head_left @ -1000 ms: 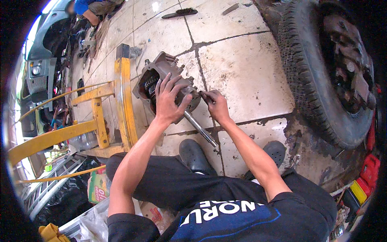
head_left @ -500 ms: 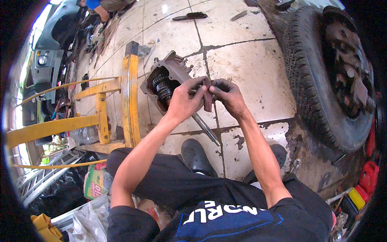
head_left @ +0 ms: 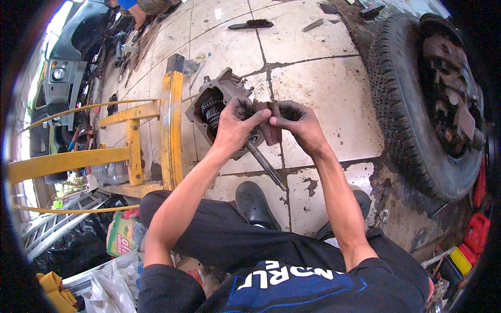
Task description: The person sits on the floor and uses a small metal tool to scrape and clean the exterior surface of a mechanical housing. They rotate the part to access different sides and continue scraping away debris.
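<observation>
Pinching one dark brown piece (head_left: 272, 135) (cloth or abrasive sheet, I cannot tell), the left hand (head_left: 237, 123) and right hand (head_left: 302, 125) meet, fingers narrowed on it from either side; its long axis runs roughly far to near. One gear-filled housing (head_left: 228, 86) lies below on the floor (head_left: 329, 104), nearer the left hand, its one shaft (head_left: 267, 168) slanting toward the near right. Also: one brush (head_left: 253, 24), two dark clogs (head_left: 253, 203), one tyre (head_left: 394, 104).
</observation>
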Demonstrator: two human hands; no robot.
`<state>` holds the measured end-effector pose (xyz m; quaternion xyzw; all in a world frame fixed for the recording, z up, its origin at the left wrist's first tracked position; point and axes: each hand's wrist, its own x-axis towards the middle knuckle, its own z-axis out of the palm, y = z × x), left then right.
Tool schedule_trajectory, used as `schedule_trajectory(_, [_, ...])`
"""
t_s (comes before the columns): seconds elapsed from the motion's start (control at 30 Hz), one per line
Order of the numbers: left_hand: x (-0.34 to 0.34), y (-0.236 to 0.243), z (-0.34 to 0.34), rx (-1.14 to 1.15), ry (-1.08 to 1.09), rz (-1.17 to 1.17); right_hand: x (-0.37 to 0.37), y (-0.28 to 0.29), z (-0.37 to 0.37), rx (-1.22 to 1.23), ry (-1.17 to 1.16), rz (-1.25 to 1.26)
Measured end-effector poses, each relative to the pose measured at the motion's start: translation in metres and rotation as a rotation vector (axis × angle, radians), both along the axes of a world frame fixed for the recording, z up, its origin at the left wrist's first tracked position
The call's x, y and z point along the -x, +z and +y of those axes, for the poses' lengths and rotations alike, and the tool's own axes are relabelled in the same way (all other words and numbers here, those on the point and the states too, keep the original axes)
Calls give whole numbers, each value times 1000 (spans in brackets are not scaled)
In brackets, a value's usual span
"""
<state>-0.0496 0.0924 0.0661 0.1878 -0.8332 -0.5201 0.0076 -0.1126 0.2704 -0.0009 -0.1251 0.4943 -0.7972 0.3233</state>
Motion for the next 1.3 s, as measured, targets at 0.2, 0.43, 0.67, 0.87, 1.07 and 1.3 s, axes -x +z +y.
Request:
schedule_trajectory(0.2, [3, 11, 1, -116, -50, -159, -2, -2, 0, 77, -8, -172])
schedule_trajectory(0.43, [2, 16, 1, -349, -50, -122, -1, -5, 1, 104, -3, -208])
schedule_trajectory(0.67, [1, 2, -4, -132, -39, -68, -4, 2, 0, 160, 71, -264])
schedule_trajectory(0.87, [1, 0, 4, -350, -10, -90, 0, -8, 3, 120, 103, -166])
schedule_trajectory(1.07, [0, -2, 1, -476, -11, -81, -2, -11, 4, 178, 108, -279])
schedule_trajectory(1.3, [2, 3, 5, -4, -70, -115, -6, -29, -2, 176, 73, -294])
